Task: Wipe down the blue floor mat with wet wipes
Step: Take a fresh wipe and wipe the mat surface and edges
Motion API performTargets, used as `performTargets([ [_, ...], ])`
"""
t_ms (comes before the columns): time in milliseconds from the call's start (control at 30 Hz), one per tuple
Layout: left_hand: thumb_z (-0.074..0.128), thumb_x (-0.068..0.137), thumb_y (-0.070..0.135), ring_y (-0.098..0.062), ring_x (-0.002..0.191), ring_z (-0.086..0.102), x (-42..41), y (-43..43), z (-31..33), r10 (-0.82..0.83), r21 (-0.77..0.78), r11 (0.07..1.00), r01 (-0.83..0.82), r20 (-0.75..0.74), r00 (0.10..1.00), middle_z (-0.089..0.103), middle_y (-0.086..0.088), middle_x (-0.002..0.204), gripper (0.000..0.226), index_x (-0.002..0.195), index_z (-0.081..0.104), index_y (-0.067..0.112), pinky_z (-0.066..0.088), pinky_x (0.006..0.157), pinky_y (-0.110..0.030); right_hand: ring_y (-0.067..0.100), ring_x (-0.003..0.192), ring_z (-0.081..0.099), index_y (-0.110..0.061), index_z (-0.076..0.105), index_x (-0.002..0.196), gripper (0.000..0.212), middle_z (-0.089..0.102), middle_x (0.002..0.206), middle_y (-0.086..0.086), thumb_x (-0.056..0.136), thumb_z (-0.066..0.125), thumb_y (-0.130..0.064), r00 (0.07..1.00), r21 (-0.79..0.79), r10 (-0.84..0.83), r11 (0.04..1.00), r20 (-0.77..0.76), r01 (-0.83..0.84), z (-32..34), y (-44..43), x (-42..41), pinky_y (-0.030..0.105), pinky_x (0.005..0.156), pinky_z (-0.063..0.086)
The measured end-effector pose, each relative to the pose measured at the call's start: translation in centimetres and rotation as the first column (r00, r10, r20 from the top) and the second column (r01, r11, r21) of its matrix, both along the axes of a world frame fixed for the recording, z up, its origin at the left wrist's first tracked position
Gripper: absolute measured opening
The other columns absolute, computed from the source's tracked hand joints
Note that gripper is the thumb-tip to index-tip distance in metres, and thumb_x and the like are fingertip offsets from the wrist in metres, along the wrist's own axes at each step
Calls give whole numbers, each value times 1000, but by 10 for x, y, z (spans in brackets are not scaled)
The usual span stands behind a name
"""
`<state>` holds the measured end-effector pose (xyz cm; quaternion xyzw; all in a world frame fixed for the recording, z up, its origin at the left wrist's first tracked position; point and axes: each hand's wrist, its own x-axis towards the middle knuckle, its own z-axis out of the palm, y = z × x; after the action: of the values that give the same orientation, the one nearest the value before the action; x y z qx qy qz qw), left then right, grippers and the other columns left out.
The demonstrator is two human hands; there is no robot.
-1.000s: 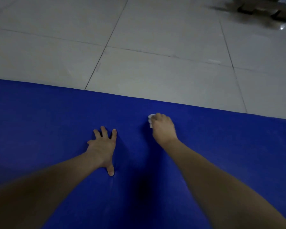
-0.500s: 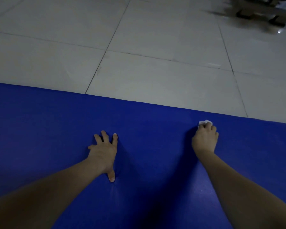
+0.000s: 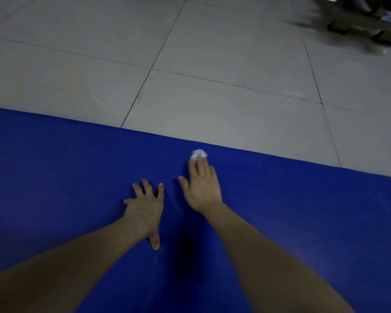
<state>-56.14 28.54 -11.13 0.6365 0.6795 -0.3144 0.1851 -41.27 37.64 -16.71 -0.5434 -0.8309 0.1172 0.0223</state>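
Observation:
The blue floor mat point(image 3: 303, 211) fills the lower half of the view, its far edge running across the middle. My left hand point(image 3: 145, 207) lies flat on the mat with fingers spread and holds nothing. My right hand point(image 3: 201, 186) rests just to its right, fingers stretched forward, pressing a small crumpled white wet wipe point(image 3: 199, 154) onto the mat close to the far edge. Only the front of the wipe shows past my fingertips.
Pale tiled floor point(image 3: 212, 75) with dark grout lines stretches beyond the mat. Dark furniture legs or a base point(image 3: 359, 26), blurred, stand at the top right corner.
My right hand swept the wipe to the right along the mat's far edge, then back left beside my left hand. My left hand stayed planted.

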Motion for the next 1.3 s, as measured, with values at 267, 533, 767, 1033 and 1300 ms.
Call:
performTargets([
  [267, 93, 44, 68, -54, 149, 1, -4, -1, 1, 12, 1, 1000, -12, 28, 1000, -17, -30, 160, 171, 156, -26, 14, 45, 108, -58, 22, 156, 7, -8, 11, 161, 92, 8, 169, 7, 96, 4, -74, 974, 17, 61, 998, 220, -67, 8, 13, 50, 50, 125, 9],
  [533, 94, 44, 66, -53, 149, 4, -2, -2, 1, 15, 13, 1000, -15, 28, 1000, -17, -30, 160, 172, 156, -25, 14, 46, 107, -56, 23, 153, 21, -8, 22, 159, 88, 23, 166, 7, 98, 6, -70, 918, 86, -336, 942, 209, 325, -1, -3, 168, 52, 123, 17],
  [767, 93, 45, 66, -55, 148, 1, -1, -1, 0, 5, 13, 1000, -5, 17, 1000, -17, -32, 159, 171, 156, -25, 13, 45, 107, -58, 21, 155, 11, -7, 12, 161, 87, 14, 168, 8, 97, 13, -66, 862, -80, -505, 862, -50, 500, 7, 45, 159, 49, 124, 16],
  [1033, 91, 47, 70, -56, 148, 3, -1, -1, -3, -17, 19, 1000, 17, -4, 1000, -15, -32, 160, 170, 156, -26, 11, 45, 107, -58, 26, 156, -7, -2, -7, 159, 101, -7, 169, 13, 91, 4, -76, 993, -88, -85, 992, 77, 92, 10, 44, 9, 48, 126, 10],
  [1300, 90, 46, 72, -54, 148, 3, -6, -1, -4, -20, 32, 999, 20, 21, 1000, -15, -30, 160, 170, 156, -26, 13, 46, 108, -55, 18, 155, -13, -11, -20, 157, 98, -17, 168, 4, 91, -1, -80, 978, -33, 41, 999, 203, -36, 10, 45, 29, 53, 125, 6],
])
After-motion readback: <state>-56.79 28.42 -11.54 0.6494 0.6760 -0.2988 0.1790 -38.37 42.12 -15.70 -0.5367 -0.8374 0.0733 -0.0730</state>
